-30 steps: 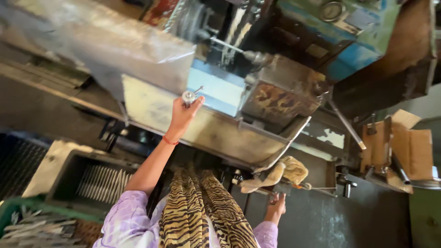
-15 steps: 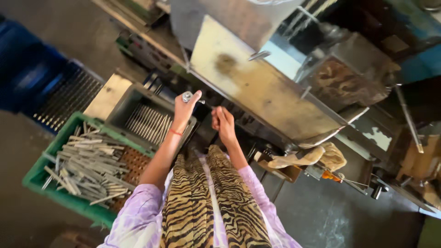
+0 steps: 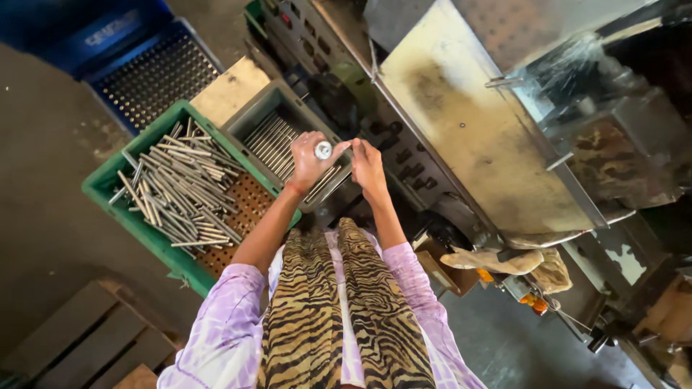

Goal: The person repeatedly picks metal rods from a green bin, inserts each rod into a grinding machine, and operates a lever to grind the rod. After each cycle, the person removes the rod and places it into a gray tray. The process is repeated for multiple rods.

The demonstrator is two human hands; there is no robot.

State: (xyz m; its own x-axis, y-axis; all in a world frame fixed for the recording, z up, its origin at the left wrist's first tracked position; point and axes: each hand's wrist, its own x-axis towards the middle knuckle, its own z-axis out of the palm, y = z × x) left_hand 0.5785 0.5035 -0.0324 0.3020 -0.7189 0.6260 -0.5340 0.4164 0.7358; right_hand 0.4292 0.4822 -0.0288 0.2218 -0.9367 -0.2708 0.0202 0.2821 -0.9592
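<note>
My left hand point(image 3: 308, 160) grips a short shiny metal rod point(image 3: 324, 150), seen end-on, above a grey tray point(image 3: 249, 119) that holds neatly stacked metal rods. Close beside it on the right, my right hand point(image 3: 368, 165) has its fingertips touching the rod's tip. Both hands hover in front of a large metal machine point(image 3: 468, 122) with a slanted steel panel. My purple sleeves and a striped scarf fill the bottom of the view.
A green perforated crate point(image 3: 119, 194) with several loose metal rods sits left of the grey tray. A blue crate point(image 3: 137, 50) stands at the far left. A rag point(image 3: 504, 261) lies on the machine's ledge at right. Wooden boards point(image 3: 79, 338) lie at bottom left.
My left hand came down from the machine with the rod to above the grey tray. My right hand rose from low on the right to meet it. The camera tilted down and left.
</note>
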